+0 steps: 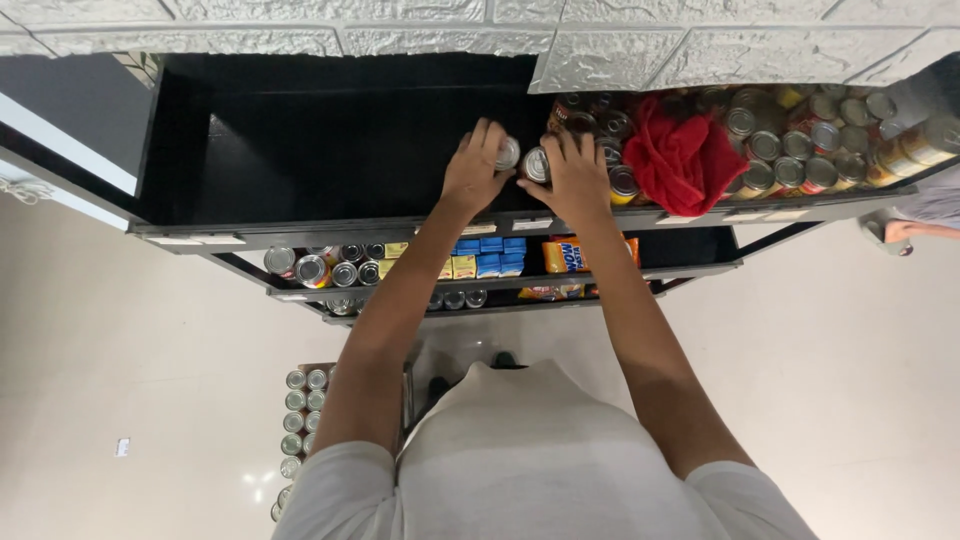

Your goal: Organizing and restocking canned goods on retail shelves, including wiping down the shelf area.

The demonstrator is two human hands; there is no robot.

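White shirt (pixel 540 470) nearest the lens, both arms reaching up to the top shelf (pixel 330 235). Left hand (pixel 475 170) wraps around a small can (pixel 509 153); right hand (pixel 577 178) grips another can (pixel 537 165) just beside it — both at the edge of the can row, near a red cloth (pixel 680 160).

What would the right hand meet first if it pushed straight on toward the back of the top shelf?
The right hand, holding a silver-topped metal can, points at the packed row of silver-lidded tins just beyond its fingers; it would likely meet those first, though depth is unclear.
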